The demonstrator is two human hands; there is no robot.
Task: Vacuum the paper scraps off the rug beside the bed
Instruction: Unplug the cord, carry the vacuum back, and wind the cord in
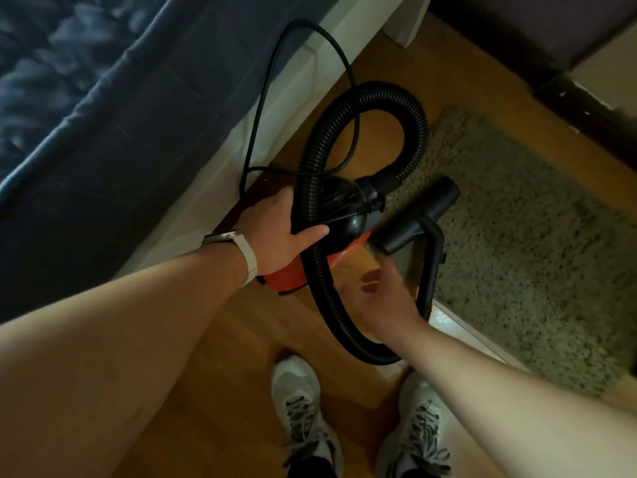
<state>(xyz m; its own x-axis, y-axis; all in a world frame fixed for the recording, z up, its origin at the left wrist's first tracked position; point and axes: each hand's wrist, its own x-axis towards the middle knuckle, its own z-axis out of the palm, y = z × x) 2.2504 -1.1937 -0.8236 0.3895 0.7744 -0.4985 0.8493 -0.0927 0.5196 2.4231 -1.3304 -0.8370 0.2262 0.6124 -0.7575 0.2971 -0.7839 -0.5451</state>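
Observation:
A small red and black vacuum cleaner [344, 215] hangs over the wooden floor beside the bed. My left hand [282, 229] grips its black top, thumb curled round the front. A ribbed black hose [412, 108] loops up from the body, then down past my right hand. The black nozzle [418, 215] on its curved wand lies just right of the body, at the edge of the shaggy grey-green rug [517, 236]. My right hand [375, 298] is blurred, fingers spread and holding nothing, just below the nozzle. No paper scraps are distinguishable on the rug.
The bed [86, 98] with a dark blue cover and a white frame fills the left. A thin black power cord [269, 81] loops up against the bed frame. My two white sneakers [303, 408] stand on the wooden floor at the bottom. Dark furniture stands at the top right.

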